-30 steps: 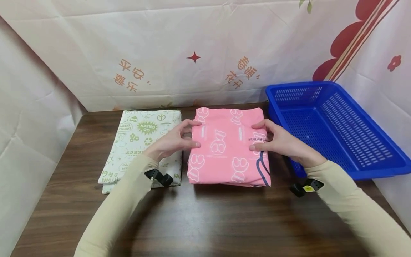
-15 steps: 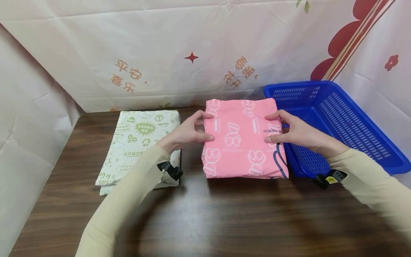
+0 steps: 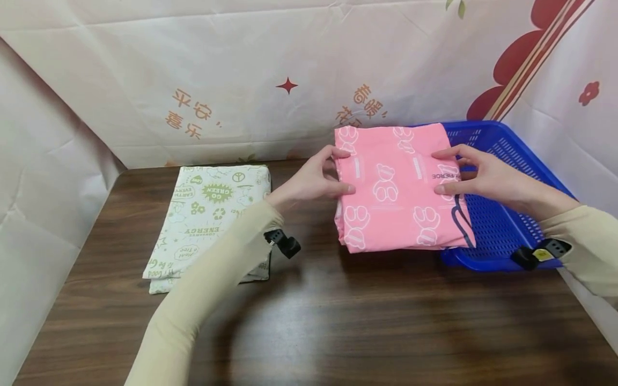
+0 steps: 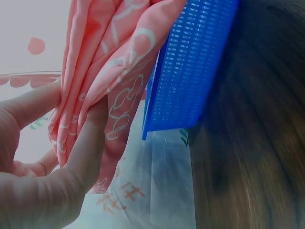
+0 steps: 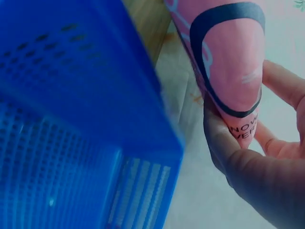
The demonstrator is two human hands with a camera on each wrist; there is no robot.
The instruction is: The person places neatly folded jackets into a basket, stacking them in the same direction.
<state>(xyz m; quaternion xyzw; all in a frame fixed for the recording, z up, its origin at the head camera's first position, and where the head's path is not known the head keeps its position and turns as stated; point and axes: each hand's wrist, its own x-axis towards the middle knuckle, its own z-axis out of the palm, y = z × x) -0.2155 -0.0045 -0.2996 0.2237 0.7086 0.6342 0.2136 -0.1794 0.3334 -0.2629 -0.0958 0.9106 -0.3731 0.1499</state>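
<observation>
— Surface? 
— Dark wood-grain table [image 3: 338, 321], a soft sheen of light across its middle.

— Behind it? 
— A creased white backdrop sheet [image 3: 145, 64] hung along the back and both sides, printed with orange characters [image 3: 190, 115], a small red star [image 3: 287, 85] and red flowers [image 3: 521, 53] at upper right.

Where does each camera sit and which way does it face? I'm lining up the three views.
Head: worn on the head, looking forward and down at the table; shows both sleeved arms, left hand and right hand gripping the pink folded cloth.
Left wrist: under the left hand, looking up past its fingers at the cloth.
Right wrist: beneath the right hand, looking up along the blue basket; fingers show.
Shared: cloth and basket appear in all.
</observation>
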